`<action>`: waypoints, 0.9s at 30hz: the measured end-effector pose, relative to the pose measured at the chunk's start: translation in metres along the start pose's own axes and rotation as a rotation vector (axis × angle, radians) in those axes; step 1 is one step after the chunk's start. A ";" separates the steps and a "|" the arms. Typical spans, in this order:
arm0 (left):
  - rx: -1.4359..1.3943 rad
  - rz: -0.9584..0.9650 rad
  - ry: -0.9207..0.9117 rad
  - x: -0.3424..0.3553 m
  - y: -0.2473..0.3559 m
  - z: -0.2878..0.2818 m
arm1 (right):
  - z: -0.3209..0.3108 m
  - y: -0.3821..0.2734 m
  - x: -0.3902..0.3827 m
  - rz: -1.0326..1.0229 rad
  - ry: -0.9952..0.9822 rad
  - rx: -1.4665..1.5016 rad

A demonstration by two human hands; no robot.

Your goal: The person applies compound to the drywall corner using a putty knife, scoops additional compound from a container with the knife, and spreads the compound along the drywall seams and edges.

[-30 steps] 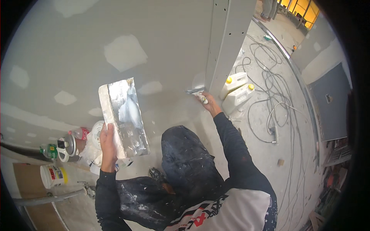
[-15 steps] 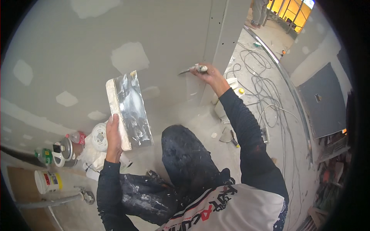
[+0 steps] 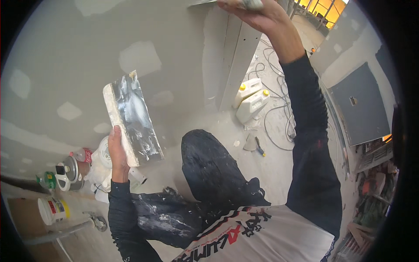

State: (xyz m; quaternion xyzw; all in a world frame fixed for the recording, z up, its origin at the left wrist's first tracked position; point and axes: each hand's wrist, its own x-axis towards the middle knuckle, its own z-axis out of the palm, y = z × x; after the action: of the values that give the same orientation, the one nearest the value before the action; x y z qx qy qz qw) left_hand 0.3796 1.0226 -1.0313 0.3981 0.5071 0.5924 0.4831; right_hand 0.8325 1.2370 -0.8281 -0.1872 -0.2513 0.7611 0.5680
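Note:
My left hand is wrapped round the pale handle of a wide taping knife. White compound is smeared over its metal blade, which stands in front of the wall. High up, at the top edge of the view, my right hand grips a putty knife. Its blade points left against the grey plasterboard wall, near the wall's right edge; the tip is partly cut off by the frame. A strip of fresh-looking compound runs down the board below that blade. Dried filler patches dot the wall.
White jugs with yellow caps stand past the wall's end, near looped cables. Another putty knife lies on the floor by my knee. At left are a white bucket, a pot and bottles.
My right hand has swept upward along the wall with the putty knife, up to the view's top edge. The taping knife in my left hand has shifted slightly left in view.

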 end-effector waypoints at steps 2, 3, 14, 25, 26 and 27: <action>-0.040 -0.021 0.027 -0.005 0.007 0.008 | -0.031 0.009 -0.034 -0.206 -0.245 -0.442; -0.031 -0.022 0.039 -0.008 0.009 0.007 | -0.043 0.035 -0.051 -0.232 -0.272 -0.481; -0.004 -0.018 0.117 -0.018 0.007 -0.002 | -0.365 0.364 -0.071 0.221 0.159 0.066; 0.021 -0.088 0.191 -0.017 0.005 -0.013 | -0.491 0.404 0.026 0.310 0.475 0.355; 0.047 -0.092 0.218 -0.018 0.004 -0.013 | -0.489 0.401 0.030 0.310 0.476 0.351; 0.054 -0.095 0.228 -0.017 0.003 -0.009 | -0.490 0.396 0.032 0.327 0.498 0.364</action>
State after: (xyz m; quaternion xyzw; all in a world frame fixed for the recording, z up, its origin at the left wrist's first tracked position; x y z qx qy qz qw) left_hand 0.3739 1.0039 -1.0296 0.3166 0.5927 0.5963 0.4391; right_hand 0.7976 1.2607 -1.4580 -0.3005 0.0682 0.8052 0.5067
